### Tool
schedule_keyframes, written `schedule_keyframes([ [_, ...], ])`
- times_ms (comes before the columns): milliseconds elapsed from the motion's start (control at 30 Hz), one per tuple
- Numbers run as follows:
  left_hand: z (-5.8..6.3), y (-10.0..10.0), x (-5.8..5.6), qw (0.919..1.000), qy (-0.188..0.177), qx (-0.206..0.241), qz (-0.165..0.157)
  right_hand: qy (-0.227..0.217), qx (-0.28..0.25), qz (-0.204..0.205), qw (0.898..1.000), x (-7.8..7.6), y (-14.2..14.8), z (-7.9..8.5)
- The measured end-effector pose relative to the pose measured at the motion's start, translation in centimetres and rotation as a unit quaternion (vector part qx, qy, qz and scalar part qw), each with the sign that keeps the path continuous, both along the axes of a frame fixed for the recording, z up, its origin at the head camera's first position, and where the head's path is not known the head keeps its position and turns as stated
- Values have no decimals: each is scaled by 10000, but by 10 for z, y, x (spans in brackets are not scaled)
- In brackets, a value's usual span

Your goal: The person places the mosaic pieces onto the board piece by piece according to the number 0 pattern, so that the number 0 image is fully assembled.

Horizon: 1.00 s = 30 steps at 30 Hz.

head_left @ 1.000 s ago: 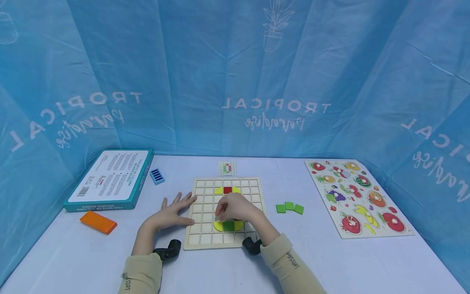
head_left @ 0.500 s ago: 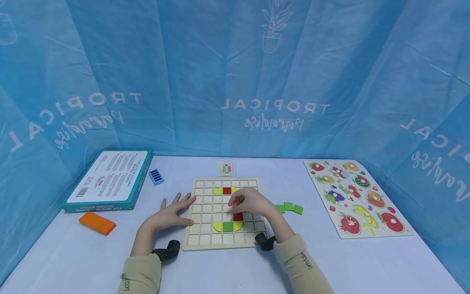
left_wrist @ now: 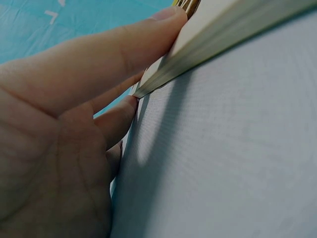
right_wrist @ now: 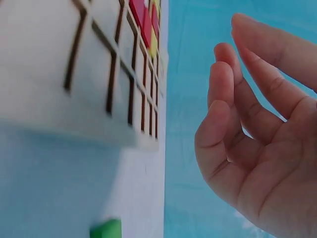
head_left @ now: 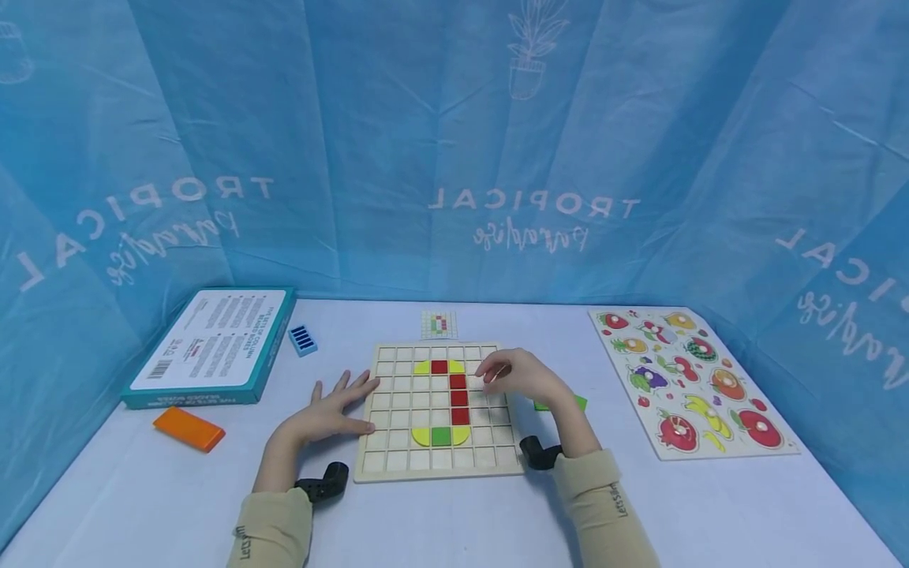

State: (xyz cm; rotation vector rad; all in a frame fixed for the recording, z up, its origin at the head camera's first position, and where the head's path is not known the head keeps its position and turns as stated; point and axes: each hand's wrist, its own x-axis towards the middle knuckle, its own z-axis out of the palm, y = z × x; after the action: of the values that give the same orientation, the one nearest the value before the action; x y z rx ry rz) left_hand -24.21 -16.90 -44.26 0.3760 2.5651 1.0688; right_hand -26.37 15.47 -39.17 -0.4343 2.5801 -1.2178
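A wooden grid board (head_left: 394,461) lies on the table in the head view. One red tile (head_left: 439,367) sits between two yellow rounded pieces (head_left: 457,367) near its far edge. Three more red tiles (head_left: 459,398) form a column below. Nearer the front, a green tile (head_left: 441,436) lies between yellow rounded pieces (head_left: 421,437). The left hand (head_left: 328,414) is spread beside the board, its thumb and fingertips on the left edge. Above the board's right side hovers the right hand (head_left: 521,375), fingers loosely bent; the right wrist view shows nothing in it.
Green tiles (head_left: 581,403) lie right of the board, partly hidden by the right arm. Behind the board is a small pattern card (head_left: 439,324). A fruit puzzle board (head_left: 699,386) lies at right. A teal box (head_left: 206,347), orange case (head_left: 188,429) and blue piece (head_left: 303,340) are at left.
The right hand has moved right and away from the board's middle, uncovering the column of red tiles. A red piece it held half a second ago is out of its fingers. The left hand stays put.
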Motion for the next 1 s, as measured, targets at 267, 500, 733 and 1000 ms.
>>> schedule_keyframes([
  [267, -1, -1, 1, 10000, 13, 2, -11, -178, -169, -361, 9990, -7, 24, -3],
  [500, -3, 0, 1, 10000, 20, -5, 9, -354, -359, -392, 9980, -11, 38, -8],
  [733, -2, 0, 0, 10000, 11, 29, -1, -421, -262, -313, 9983, -12, 53, -9],
  [1000, -2, 1, -1, 10000, 23, -34, 8, -447, -146, -205, 9987, -13, 75, -13],
])
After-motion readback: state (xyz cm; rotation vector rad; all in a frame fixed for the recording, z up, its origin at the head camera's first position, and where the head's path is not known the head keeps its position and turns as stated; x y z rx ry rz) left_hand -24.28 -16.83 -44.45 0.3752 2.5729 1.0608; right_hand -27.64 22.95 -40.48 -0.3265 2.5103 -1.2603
